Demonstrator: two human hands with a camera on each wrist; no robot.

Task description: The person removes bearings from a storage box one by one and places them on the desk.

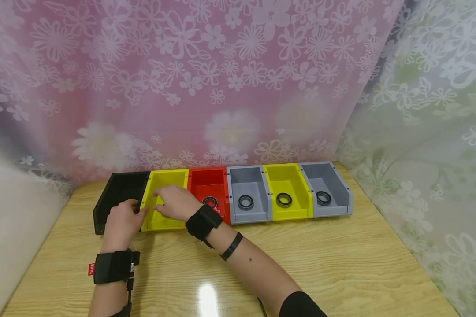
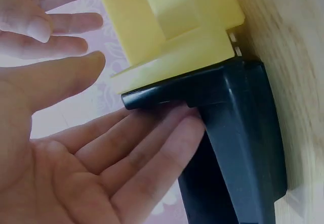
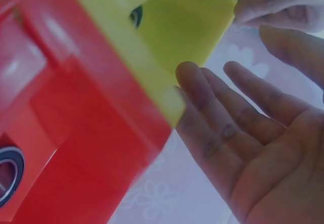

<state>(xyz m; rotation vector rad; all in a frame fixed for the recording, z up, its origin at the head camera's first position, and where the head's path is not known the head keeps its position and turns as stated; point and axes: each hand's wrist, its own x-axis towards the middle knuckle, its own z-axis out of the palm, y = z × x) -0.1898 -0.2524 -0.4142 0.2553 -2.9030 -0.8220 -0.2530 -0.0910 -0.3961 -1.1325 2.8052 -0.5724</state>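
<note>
Fingers extended, my left hand (image 1: pixel 122 220) reaches into the black bin (image 1: pixel 120 187) at the row's left end. In the left wrist view its fingertips touch the inner side of the black bin's wall (image 2: pixel 253 128), and the thumb stands apart from it. My right hand (image 1: pixel 178 201) is over the yellow bin (image 1: pixel 168 177) beside the black one, holding nothing visible. Its fingers look nearly straight in the right wrist view, close to the yellow rim. Part of a dark ring (image 3: pixel 136 15) shows in that bin, mostly hidden by the wall.
Rightward stand a red bin (image 1: pixel 208 175), a grey bin (image 1: pixel 246 176), another yellow bin (image 1: pixel 283 171) and another grey bin (image 1: pixel 321 171). Each has one ring bearing, as in the first grey bin (image 1: pixel 239 203). A flowered curtain (image 1: pixel 222 88) hangs behind the wooden table (image 1: pixel 301 259).
</note>
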